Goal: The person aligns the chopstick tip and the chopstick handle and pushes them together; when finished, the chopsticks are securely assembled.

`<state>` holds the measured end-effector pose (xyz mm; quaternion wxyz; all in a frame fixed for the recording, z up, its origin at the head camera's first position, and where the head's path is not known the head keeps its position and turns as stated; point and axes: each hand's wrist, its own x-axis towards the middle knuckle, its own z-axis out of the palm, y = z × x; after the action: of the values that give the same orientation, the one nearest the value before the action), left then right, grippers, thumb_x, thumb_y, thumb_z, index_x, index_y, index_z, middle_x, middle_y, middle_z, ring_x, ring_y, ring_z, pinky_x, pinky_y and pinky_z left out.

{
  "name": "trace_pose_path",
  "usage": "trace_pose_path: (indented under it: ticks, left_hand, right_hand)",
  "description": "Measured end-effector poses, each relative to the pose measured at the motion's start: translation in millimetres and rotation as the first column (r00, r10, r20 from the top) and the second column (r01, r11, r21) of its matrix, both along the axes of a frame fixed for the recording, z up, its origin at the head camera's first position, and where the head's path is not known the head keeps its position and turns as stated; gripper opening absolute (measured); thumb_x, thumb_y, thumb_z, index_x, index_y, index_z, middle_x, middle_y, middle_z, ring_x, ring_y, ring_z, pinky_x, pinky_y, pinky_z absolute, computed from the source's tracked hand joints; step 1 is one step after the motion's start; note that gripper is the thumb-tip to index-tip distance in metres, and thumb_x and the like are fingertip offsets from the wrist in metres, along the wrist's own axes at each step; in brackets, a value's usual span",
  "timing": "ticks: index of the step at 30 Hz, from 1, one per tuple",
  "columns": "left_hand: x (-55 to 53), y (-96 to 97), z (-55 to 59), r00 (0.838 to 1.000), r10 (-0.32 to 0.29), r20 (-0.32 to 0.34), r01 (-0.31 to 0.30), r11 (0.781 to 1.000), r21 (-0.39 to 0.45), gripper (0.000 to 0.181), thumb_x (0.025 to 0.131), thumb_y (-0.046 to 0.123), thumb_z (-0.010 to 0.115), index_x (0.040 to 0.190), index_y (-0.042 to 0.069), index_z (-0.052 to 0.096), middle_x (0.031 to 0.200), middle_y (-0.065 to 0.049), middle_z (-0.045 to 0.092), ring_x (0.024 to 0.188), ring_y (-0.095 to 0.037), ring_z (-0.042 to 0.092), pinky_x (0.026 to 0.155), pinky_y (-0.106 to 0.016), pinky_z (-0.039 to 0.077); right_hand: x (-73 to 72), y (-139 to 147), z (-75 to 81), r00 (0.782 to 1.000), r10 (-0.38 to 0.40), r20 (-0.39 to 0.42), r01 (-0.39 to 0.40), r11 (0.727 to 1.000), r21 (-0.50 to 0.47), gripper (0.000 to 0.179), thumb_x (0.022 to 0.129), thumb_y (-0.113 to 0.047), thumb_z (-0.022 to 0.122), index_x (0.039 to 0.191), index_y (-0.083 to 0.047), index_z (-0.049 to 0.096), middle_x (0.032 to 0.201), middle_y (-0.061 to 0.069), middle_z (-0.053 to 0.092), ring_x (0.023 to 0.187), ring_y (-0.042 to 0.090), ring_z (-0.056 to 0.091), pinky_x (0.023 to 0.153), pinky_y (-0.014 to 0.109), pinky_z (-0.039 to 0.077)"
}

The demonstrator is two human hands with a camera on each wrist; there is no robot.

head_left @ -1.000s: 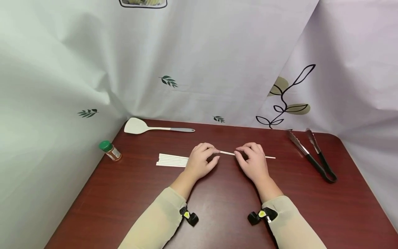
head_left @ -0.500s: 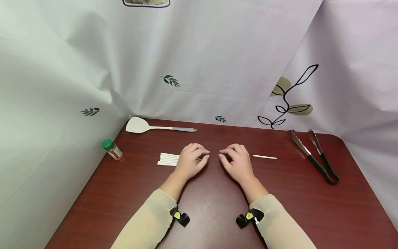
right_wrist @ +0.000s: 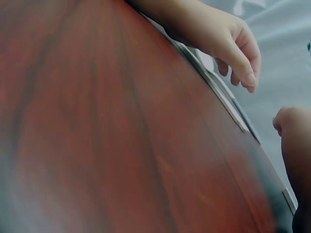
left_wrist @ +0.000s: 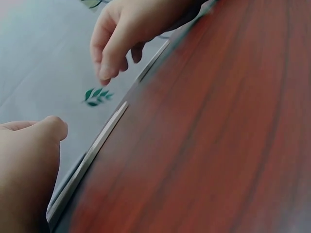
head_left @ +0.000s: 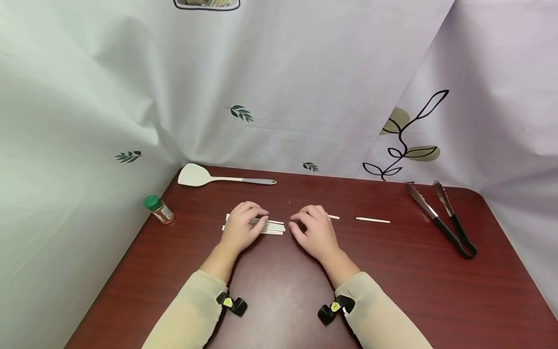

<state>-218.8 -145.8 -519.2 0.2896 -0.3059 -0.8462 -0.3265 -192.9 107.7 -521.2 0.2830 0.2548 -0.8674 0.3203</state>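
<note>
My left hand (head_left: 240, 228) hovers over a row of several slim white sticks (head_left: 274, 227), covering their middle; their right ends show past the thumb. The right wrist view shows this hand's fingers (right_wrist: 238, 60) hanging loosely with nothing between them. Just right of the row, my right hand (head_left: 317, 231) has its thumb and forefinger bent towards the left hand, and no object shows in it. A white stick end (head_left: 334, 217) sticks out behind its knuckles, the rest hidden. Further right lies a short white stick (head_left: 373, 220) with a narrower left tip.
A white spatula (head_left: 194, 175) with a grey handle lies along the back edge. At the left edge stands a green-capped spice jar (head_left: 161, 211). Black-handled metal tongs (head_left: 449, 228) lie spread at the right. White printed cloth (head_left: 331, 97) encloses the dark red table (head_left: 436, 300).
Both hands have moved left. My right hand has let go of the white stick, which now shows as separate lengths to the right. My left hand has come back over the stick row.
</note>
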Motion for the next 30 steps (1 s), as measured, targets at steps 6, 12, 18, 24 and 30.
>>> trace_pose_path:
  ticks: [6,12,18,24,30]
  left_hand:
    - [2.3,-23.5,-3.1,0.998,0.057,0.001,-0.057,0.998,0.017,0.008,0.088,0.010,0.081,0.097,0.011,0.082,0.096,-0.003,0.072,0.091,-0.027,0.067,0.083,-0.044,0.054]
    - [5.5,-43.5,-5.1,0.994,0.096,0.053,-0.095,0.995,-0.024,0.013,0.091,0.013,0.079,0.103,0.009,0.081,0.101,-0.005,0.071,0.097,-0.029,0.065,0.087,-0.047,0.053]
    - [9.2,-67.0,-4.6,0.977,0.194,0.094,-0.191,0.981,-0.038,0.015,0.091,0.010,0.077,0.105,0.008,0.081,0.103,-0.007,0.071,0.101,-0.033,0.064,0.090,-0.051,0.051]
    - [10.9,-68.2,-2.8,0.941,0.242,0.236,-0.220,0.969,-0.116,0.017,0.099,0.015,0.074,0.113,0.010,0.082,0.113,-0.006,0.074,0.115,-0.035,0.062,0.100,-0.058,0.044]
    - [13.0,-67.1,-0.6,0.908,0.291,0.301,-0.248,0.953,-0.172,0.018,0.100,0.017,0.075,0.115,0.013,0.082,0.117,-0.005,0.074,0.121,-0.035,0.060,0.101,-0.059,0.041]
  right_hand:
    - [2.0,-15.8,-1.5,1.000,-0.007,-0.011,0.007,1.000,0.009,0.006,0.091,-0.018,0.078,0.094,-0.016,0.083,0.096,0.000,0.068,0.096,0.027,0.060,0.085,0.048,0.050]
    - [6.4,-30.5,0.4,0.999,-0.035,-0.009,0.035,0.999,-0.001,0.006,0.088,-0.011,0.080,0.091,-0.015,0.084,0.092,0.000,0.068,0.089,0.026,0.060,0.079,0.045,0.051]
    - [6.0,-47.3,2.1,0.996,-0.070,0.059,0.068,0.997,0.035,0.009,0.093,-0.014,0.079,0.099,-0.015,0.086,0.096,0.001,0.069,0.090,0.025,0.061,0.079,0.041,0.052]
    - [5.4,-49.6,1.6,0.985,-0.127,0.116,0.121,0.991,0.053,0.015,0.094,-0.012,0.078,0.107,-0.011,0.086,0.099,0.005,0.069,0.092,0.029,0.061,0.082,0.046,0.053]
    - [6.9,-50.5,1.4,0.976,-0.147,0.161,0.139,0.988,0.062,0.015,0.093,-0.013,0.080,0.106,-0.012,0.086,0.101,0.006,0.068,0.096,0.030,0.060,0.086,0.049,0.052]
